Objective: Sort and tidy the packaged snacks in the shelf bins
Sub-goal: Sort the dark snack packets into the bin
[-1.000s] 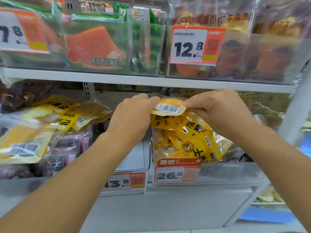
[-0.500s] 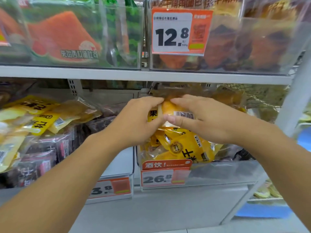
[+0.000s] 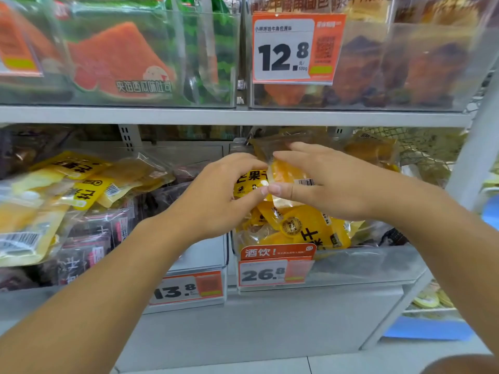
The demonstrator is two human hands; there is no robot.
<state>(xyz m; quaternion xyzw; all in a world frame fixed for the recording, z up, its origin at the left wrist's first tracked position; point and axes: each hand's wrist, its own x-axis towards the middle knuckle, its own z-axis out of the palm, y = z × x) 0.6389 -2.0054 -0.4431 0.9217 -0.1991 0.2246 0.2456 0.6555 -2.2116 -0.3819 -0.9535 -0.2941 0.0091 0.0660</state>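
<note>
2 hands (image 3: 216, 193), 3 price tags (image 3: 294, 48), 4 bins (image 3: 364, 265)

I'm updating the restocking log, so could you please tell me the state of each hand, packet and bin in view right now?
left hand: grips the yellow packet's left edge.
right hand: pinches the same packet.
yellow packet: held above its bin, barcode side up.
26.8 bin: holds loosely heaped yellow packets.
13.8 bin: jumbled yellow and dark packets, some overhanging.
upper 12.8 bin: stocked.
</note>
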